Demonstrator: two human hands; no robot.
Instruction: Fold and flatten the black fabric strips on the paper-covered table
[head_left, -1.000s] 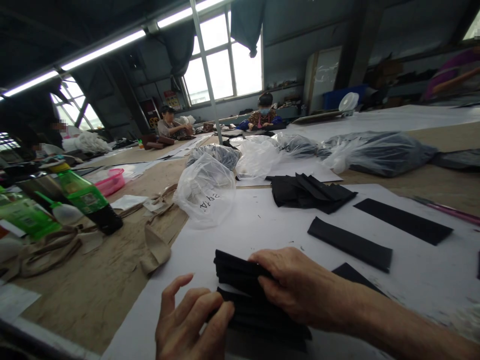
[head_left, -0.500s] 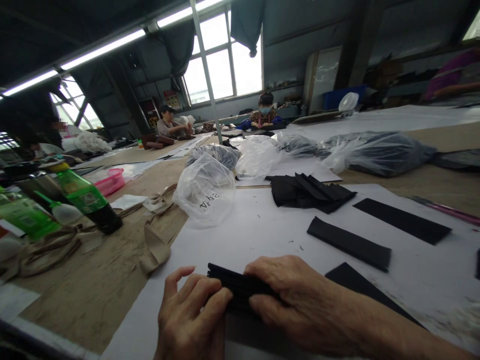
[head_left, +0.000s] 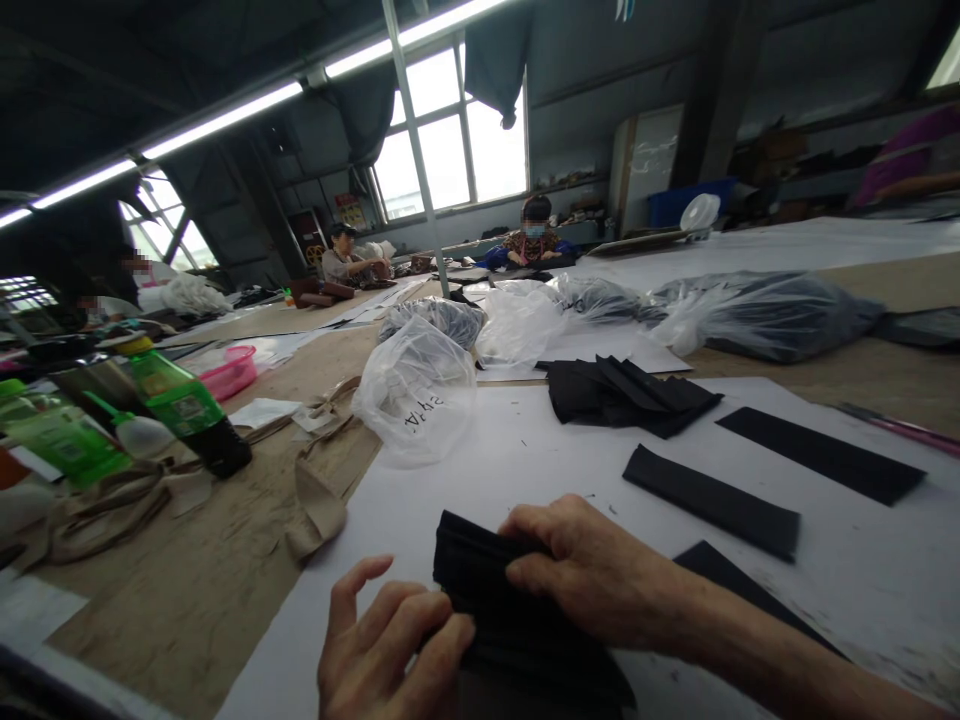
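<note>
Both my hands hold a stack of black fabric pieces [head_left: 495, 600] low in the view, over a white paper sheet [head_left: 510, 460]. My left hand [head_left: 382, 650] grips the stack's near left edge, fingers curled around it. My right hand [head_left: 592, 575] lies on top, thumb and fingers pinching the upper layers. Single black strips [head_left: 712, 500] [head_left: 821, 455] lie flat on the paper to the right. A loose pile of black pieces [head_left: 626, 395] sits farther back.
A clear plastic bag [head_left: 416, 390] stands behind the stack; more bags of dark material [head_left: 757, 315] lie beyond. Green bottles [head_left: 184, 405] and beige straps [head_left: 315, 500] are on the left. Other people sit at the far end.
The stack has lifted and tilted up again after being pressed flatter half a second ago. My right hand's fingers have shifted on its top layers. The camera tipped slightly.
</note>
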